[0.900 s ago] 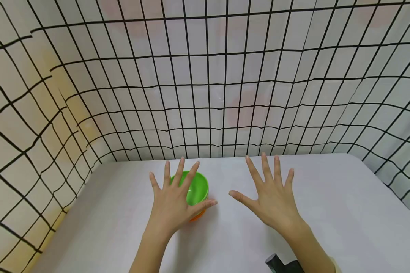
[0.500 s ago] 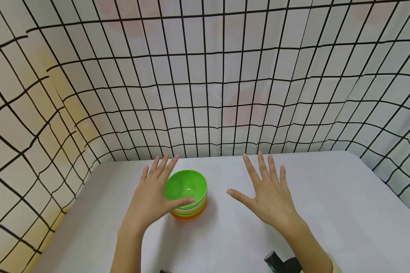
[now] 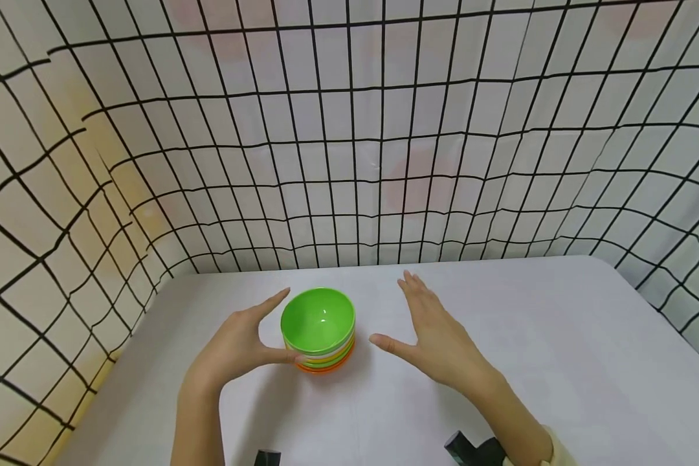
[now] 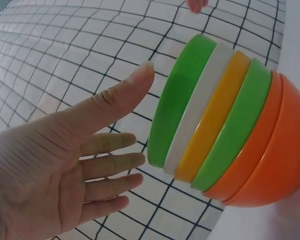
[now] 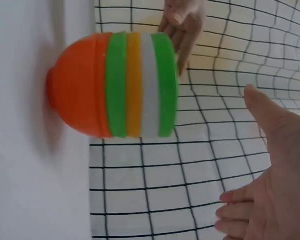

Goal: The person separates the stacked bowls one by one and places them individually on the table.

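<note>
A stack of nested bowls (image 3: 318,320) stands upright on the table, its top bowl bright green and its lowest orange. White, yellow and another green rim show between them in the left wrist view. Left of the stack, my left hand (image 3: 241,343) has its thumb spread from extended fingers. Its thumb tip overlaps the bowls in the head view, but the left wrist view shows a gap from the stack (image 4: 220,125). My right hand (image 3: 439,340) hovers to the right, thumb out and fingers extended, apart from the bowls (image 5: 117,85). Neither hand holds anything.
A white table (image 3: 536,349) lies under the hands. Behind it and at both sides rises a pale wall covering with a black grid (image 3: 378,162). Dark devices (image 3: 468,448) sit near the wrists at the bottom of the head view.
My left hand has moved left from over the bowls to their side and turned its palm toward them, uncovering the stack. My right hand has turned inward and moved slightly left.
</note>
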A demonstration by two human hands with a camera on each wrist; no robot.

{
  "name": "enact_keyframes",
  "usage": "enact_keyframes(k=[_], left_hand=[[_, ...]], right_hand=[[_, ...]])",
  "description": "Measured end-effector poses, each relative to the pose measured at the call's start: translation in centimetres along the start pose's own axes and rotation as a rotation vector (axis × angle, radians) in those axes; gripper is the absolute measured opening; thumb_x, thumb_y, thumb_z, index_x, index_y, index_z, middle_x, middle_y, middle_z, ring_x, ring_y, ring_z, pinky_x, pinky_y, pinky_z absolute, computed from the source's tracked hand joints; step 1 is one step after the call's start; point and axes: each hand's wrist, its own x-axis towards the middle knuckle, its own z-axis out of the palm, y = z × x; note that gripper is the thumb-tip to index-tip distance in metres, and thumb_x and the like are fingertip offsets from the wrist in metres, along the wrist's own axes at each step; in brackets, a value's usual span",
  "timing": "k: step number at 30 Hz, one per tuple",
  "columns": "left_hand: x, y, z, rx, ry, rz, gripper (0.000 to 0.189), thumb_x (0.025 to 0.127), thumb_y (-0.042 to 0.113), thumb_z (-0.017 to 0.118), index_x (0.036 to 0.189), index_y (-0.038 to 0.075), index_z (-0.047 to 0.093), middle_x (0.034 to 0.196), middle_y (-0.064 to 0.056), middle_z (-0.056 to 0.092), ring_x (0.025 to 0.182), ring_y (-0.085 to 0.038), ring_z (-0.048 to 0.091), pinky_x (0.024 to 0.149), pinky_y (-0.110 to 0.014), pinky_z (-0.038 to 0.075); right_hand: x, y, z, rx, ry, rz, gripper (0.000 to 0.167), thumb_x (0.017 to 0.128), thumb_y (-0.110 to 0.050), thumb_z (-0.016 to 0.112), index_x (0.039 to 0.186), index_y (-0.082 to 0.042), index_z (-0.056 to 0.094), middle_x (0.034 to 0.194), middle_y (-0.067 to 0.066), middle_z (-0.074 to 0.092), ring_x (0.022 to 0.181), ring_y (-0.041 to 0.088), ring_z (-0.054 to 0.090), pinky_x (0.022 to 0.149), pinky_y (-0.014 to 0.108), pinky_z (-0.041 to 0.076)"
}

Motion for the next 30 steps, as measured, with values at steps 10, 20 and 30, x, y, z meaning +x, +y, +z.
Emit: enact_keyframes(k=[10, 20, 30], left_hand=[[0.3, 0.1, 0.4, 0.035, -0.002, -0.025, 0.1, 0.055, 0.058, 0.079, 0.141, 0.03, 0.038, 0.131, -0.004, 0.054, 0.124, -0.026, 0.047, 0.097, -0.05, 0.042], [0.5, -0.5, 0.9, -0.045, -0.01, 0.026, 0.1, 0.058, 0.056, 0.079, 0.141, 0.018, 0.038, 0.138, -0.004, 0.047, 0.128, -0.026, 0.042, 0.1, -0.05, 0.039], [1.0, -0.9, 1.2, -0.08, -0.047, 0.023, 0.107, 0.057, 0.058, 0.079, 0.143, 0.015, 0.034, 0.139, -0.004, 0.046, 0.13, -0.022, 0.04, 0.103, -0.048, 0.037]], right_hand=[[0.9, -0.1, 3.8, 0.161, -0.065, -0.045, 0.113, 0.064, -0.077, 0.059, 0.147, -0.033, -0.002, 0.154, -0.009, 0.01, 0.139, 0.017, 0.02, 0.105, 0.05, 0.033], [2.3, -0.7, 4.6, 0.32, -0.075, -0.025, 0.115, 0.057, -0.072, 0.07, 0.147, -0.034, 0.008, 0.152, -0.008, 0.019, 0.138, 0.019, 0.024, 0.106, 0.051, 0.03], [3.5, -0.9, 5.8, 0.402, -0.073, -0.034, 0.116, 0.054, -0.061, 0.079, 0.147, -0.032, 0.016, 0.151, -0.01, 0.021, 0.138, 0.018, 0.023, 0.107, 0.053, 0.029]])
